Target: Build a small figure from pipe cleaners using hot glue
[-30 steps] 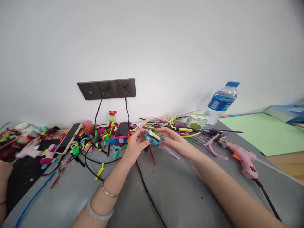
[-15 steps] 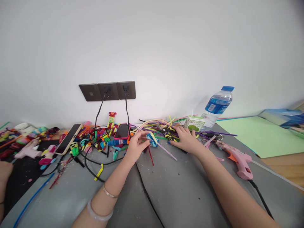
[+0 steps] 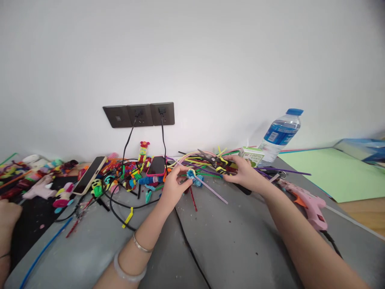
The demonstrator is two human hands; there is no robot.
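My left hand [image 3: 173, 185] pinches a small blue coiled pipe-cleaner piece [image 3: 192, 177] with a yellow strip and a long lilac stem trailing to the right, held just above the grey table [image 3: 228, 241]. My right hand [image 3: 245, 173] is closed round the black-and-yellow handles of a pair of cutters [image 3: 215, 161], lifted off the pile of loose pipe cleaners [image 3: 195, 157], jaws pointing left toward the blue piece.
Two phones [image 3: 156, 165] charge from the wall sockets [image 3: 138, 114], cables crossing the table. Finished colourful figures [image 3: 126, 176] lie left. A pink glue gun [image 3: 306, 200], juice box [image 3: 252, 155], water bottle [image 3: 279, 134] and green sheet [image 3: 331, 168] sit right. Another person's hand [image 3: 7, 216] is far left.
My right hand let go of the blue piece, reached into the pipe-cleaner pile, closed on the cutters and raised them. My left hand kept holding the blue piece.
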